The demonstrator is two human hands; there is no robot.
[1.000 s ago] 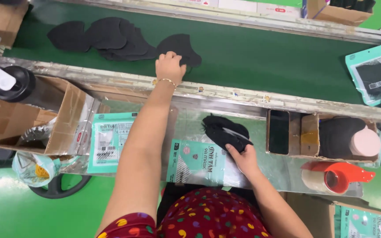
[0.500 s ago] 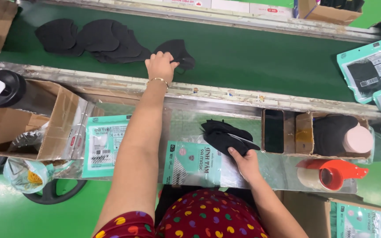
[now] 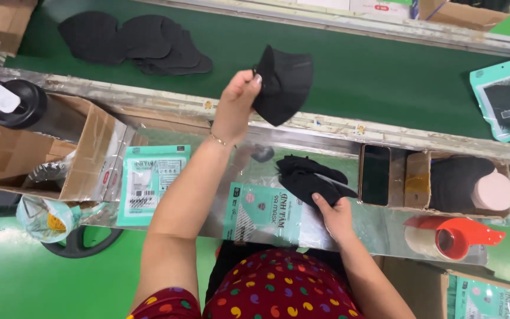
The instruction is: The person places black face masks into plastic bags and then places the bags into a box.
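My left hand (image 3: 236,101) is raised over the metal rail and pinches a black face mask (image 3: 284,84) by its edge, lifted clear of the green conveyor belt (image 3: 385,77). My right hand (image 3: 334,217) presses down on a small stack of black masks (image 3: 308,177) lying on the shiny metal shelf (image 3: 379,221). A teal-and-clear packaging pouch (image 3: 261,214) lies just left of that stack. More black masks (image 3: 131,41) lie in a pile on the belt at the far left.
A second pouch (image 3: 149,183) and an open cardboard box (image 3: 42,153) sit at left, with a black bottle (image 3: 16,103). A dark phone (image 3: 375,175), a box of black masks (image 3: 461,183) and a red tape dispenser (image 3: 450,236) are at right. Filled pouches (image 3: 506,97) lie on the belt's right.
My left hand picked one black mask off the belt and lifted it back toward me. My right hand stayed on the mask stack.
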